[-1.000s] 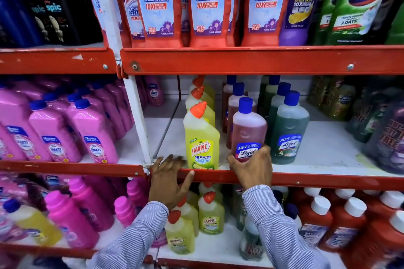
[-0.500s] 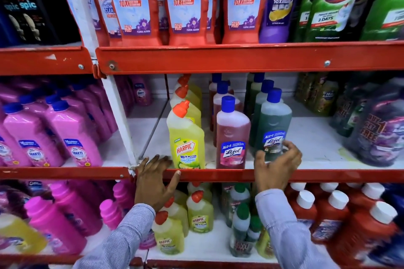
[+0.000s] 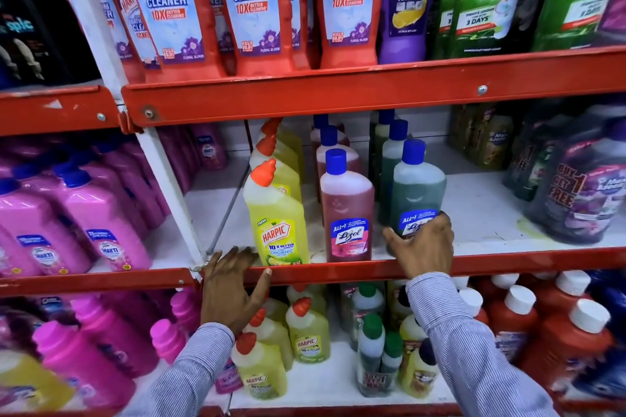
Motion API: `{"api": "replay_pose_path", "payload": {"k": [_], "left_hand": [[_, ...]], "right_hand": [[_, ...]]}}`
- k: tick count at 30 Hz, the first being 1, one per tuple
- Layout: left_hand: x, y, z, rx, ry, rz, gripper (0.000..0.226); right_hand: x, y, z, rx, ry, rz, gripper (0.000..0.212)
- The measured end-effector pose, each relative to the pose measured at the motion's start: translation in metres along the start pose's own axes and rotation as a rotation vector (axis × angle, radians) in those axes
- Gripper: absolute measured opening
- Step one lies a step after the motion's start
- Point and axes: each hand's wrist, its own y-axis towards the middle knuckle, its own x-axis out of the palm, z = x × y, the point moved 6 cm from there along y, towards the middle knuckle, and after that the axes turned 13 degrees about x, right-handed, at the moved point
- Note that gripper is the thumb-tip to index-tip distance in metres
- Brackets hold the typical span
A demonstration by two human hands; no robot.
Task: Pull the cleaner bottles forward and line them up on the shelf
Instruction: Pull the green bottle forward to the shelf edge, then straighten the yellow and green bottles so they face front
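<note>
Green liquid is showing through the upright Lizol bottle (image 3: 417, 195), which is standing a little farther back than the pink Lizol bottle (image 3: 347, 213) and yellow Harpic bottle (image 3: 276, 217) at the shelf's red front lip (image 3: 508, 262). The right hand (image 3: 423, 247) is wrapping its base from the near side; pulling it nearward looks next. The left hand (image 3: 230, 284) is resting spread open on the lip, holding nothing.
</note>
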Motion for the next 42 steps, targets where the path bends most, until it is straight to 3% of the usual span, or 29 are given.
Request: {"api": "replay_pose_path", "payload": {"k": [9,12,17,18,20,23,25,30,35,42], "left_hand": [[0.009,-0.001,-0.007,-0.016,0.008,-0.033,0.056],[0.009,-0.002,-0.008,-0.025,0.000,-0.040,0.057],[0.008,-0.003,-0.006,-0.032,-0.062,-0.041,0.056],[0.005,-0.002,-0.005,-0.013,-0.080,-0.043,0.056],[-0.002,-0.001,-0.005,0.025,-0.121,-0.059,0.056],[-0.012,0.001,-0.014,0.006,-0.281,-0.054,0.063],[-0.015,0.005,-0.018,-0.026,-0.432,-0.023,0.067],[-0.014,0.024,-0.014,-0.085,-0.695,-0.038,0.065],[-0.005,0.029,-0.019,-0.150,-0.763,-0.008,0.062],[0.002,0.027,-0.025,-0.141,-0.810,0.011,0.061]], "right_hand": [[-0.012,-0.015,0.007,0.004,0.011,-0.035,0.090],[-0.021,-0.028,0.003,-0.018,0.083,0.060,0.099],[-0.045,-0.088,-0.032,-0.386,0.321,0.323,0.057],[-0.043,-0.099,-0.039,-0.465,0.353,0.303,0.047],[-0.024,-0.115,-0.051,-0.568,0.380,0.111,0.033],[0.024,-0.132,-0.061,-0.573,0.249,-0.334,0.046],[0.050,-0.138,-0.060,-0.556,0.093,-0.453,0.056],[0.078,-0.136,-0.072,-0.527,-0.085,-0.585,0.060],[0.085,-0.130,-0.074,-0.483,-0.228,-0.598,0.056],[0.092,-0.130,-0.070,-0.477,-0.223,-0.595,0.056]]}}
